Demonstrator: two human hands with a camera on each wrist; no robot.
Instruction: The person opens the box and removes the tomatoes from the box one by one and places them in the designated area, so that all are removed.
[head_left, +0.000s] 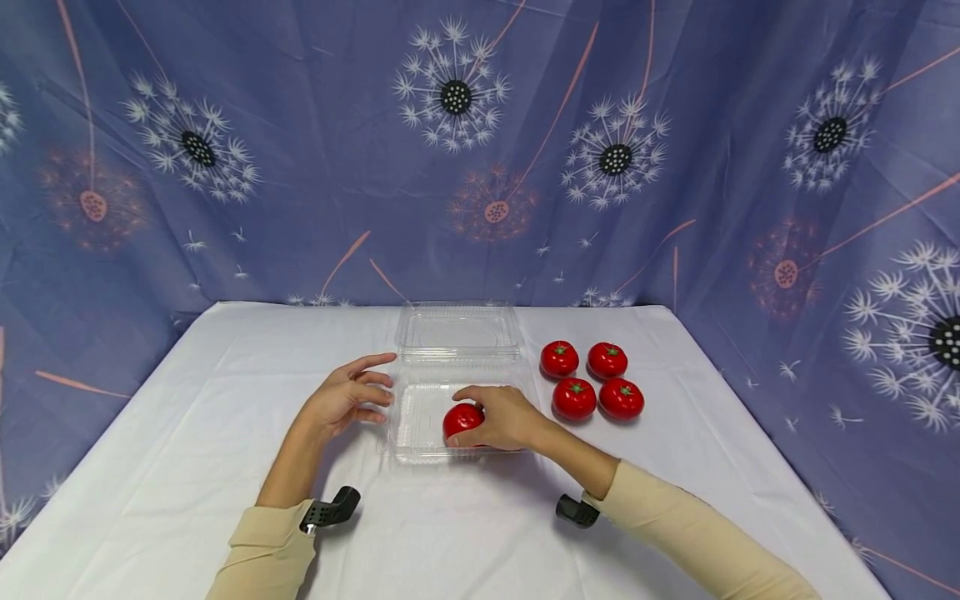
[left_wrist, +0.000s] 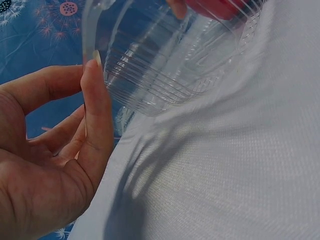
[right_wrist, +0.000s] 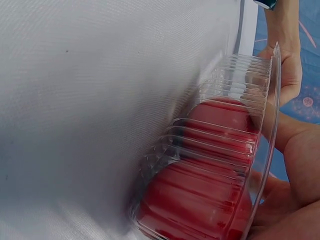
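The right hand (head_left: 504, 417) is curled round a red tomato (head_left: 462, 419), holding it down inside the near tray of a clear plastic clamshell box (head_left: 420, 433). The right wrist view shows the tomato (right_wrist: 210, 165) through the ribbed wall of the box (right_wrist: 220, 145), with the fingers wrapped about it on the far side of the plastic.

The left hand (head_left: 347, 397) rests at the left edge of the box, fingers apart and mostly straight, gripping nothing. In the left wrist view its thumb tip (left_wrist: 95, 75) lies against the rim of the box (left_wrist: 165, 70) (the other fingers hang loosely, off the plastic).

The box stands open near the middle of the white-clothed table (head_left: 187, 417), its lid (head_left: 457, 329) folded back on the far side. Just right of the box, four more tomatoes (head_left: 592, 379) sit in a tight square on the cloth, touching or nearly so. A blue backdrop (head_left: 300, 167) printed with dandelion heads hangs behind and to both sides of the table. Both forearms wear beige sleeves (head_left: 675, 525), each with a small black mount at the wrist.
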